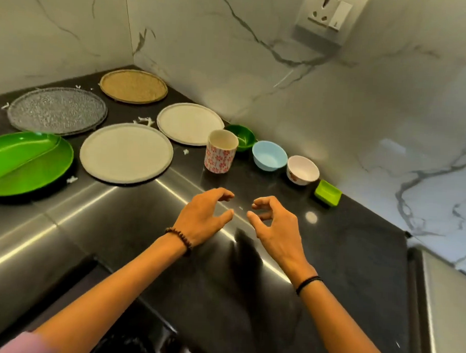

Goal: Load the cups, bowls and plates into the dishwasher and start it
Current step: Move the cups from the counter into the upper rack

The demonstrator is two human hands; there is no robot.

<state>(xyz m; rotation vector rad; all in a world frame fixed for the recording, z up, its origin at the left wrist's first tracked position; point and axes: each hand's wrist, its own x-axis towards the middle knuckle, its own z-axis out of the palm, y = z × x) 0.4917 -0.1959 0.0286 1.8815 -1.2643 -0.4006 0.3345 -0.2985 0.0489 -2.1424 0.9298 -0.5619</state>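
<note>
The counter (343, 261) is black, the wall (285, 58) white marble with grey veins, the cup (220, 155) white with red flowers, one plate (26, 164) green, one bowl (269, 155) blue.

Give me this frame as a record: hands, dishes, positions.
hands: left hand and right hand hold nothing, fingers loosely curled, over the counter
cup: floral cup, upright
bowls: green bowl, blue bowl, white bowl, green dish, in a row by the wall
plates: green plate, glass plate, brown plate, near grey plate, far grey plate, all flat
</note>
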